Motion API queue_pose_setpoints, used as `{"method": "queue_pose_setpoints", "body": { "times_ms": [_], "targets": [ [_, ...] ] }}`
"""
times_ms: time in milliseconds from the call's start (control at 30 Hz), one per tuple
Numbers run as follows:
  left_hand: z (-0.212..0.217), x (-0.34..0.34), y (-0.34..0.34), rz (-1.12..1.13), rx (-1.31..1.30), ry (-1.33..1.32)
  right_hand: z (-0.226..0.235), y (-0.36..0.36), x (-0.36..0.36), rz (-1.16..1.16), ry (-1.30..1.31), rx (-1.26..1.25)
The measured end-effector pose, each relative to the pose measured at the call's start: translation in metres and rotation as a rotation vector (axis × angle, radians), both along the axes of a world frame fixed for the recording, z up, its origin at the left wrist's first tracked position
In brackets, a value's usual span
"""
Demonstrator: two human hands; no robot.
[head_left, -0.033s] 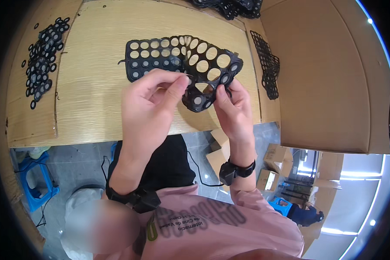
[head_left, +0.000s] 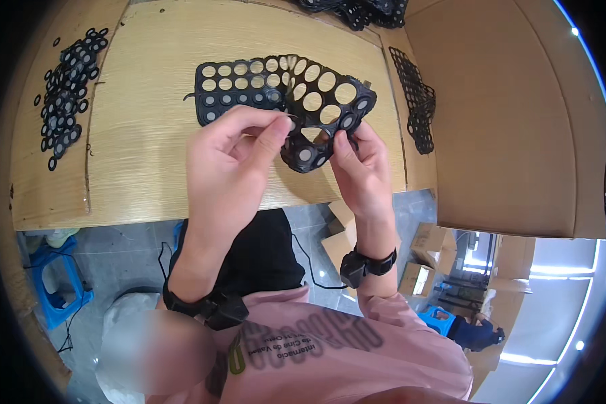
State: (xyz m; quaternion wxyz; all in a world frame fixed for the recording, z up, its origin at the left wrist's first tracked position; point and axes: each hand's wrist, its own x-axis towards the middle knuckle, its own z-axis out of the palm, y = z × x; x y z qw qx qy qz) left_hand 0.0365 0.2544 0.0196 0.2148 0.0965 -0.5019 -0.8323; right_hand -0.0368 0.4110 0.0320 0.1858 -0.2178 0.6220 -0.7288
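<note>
Both hands are at work on the black sheet (head_left: 319, 91), a floppy strip full of round holes that lies near the middle of the pale wooden surface (head_left: 148, 161), its right-hand part lifted and bent up. Hardly anything has changed since the previous picture: the raised part and the right hand (head_left: 362, 165) sit a touch further left, while the left hand (head_left: 225, 165) is almost where it was. So the work in hand appears to stand at the same point, a fine pinch on one side and a steady hold on the other. The left thumb and forefinger are pressed together on a small piece (head_left: 291, 125) at the sheet's near part; whether it is a ring or a bit of the sheet, I cannot tell. The right hand grasps the lifted edge, thumb in front and fingers mostly hidden behind. The flat left part shows two upper rows of open holes, with grey-centred rounds in the rows below. Loose black rings (head_left: 64, 101) lie heaped at the left of the surface, and another holed sheet (head_left: 416, 101) lies at the right, beside a tall cardboard wall (head_left: 512, 135).
</note>
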Motion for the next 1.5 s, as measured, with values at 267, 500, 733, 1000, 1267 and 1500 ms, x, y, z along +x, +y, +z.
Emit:
{"method": "queue_pose_setpoints", "body": {
  "times_ms": [267,500,733,1000,1267,1500],
  "targets": [
    [-0.002,0.015,-0.104,0.649,-0.591,-0.185,-0.010,0.019,-0.016,-0.044,-0.222,-0.198],
    [-0.021,0.030,-0.211,0.900,-1.273,-0.470,-0.016,0.033,-0.021,-0.206,-0.291,0.076],
    [-0.041,0.028,-0.223,0.908,-1.670,-0.622,-0.016,0.038,-0.025,-0.083,-0.174,0.284],
    [-0.019,0.009,-0.058,0.110,-0.751,-0.077,-0.007,0.027,-0.017,-0.030,-0.180,0.224],
    [-0.025,-0.017,0.021,0.068,-0.389,0.102,0.000,0.012,0.005,-0.052,-0.148,0.150],
    [-0.030,-0.016,0.022,0.053,-0.424,0.142,-0.001,0.002,0.006,-0.111,-0.111,0.138]
  ]
}}
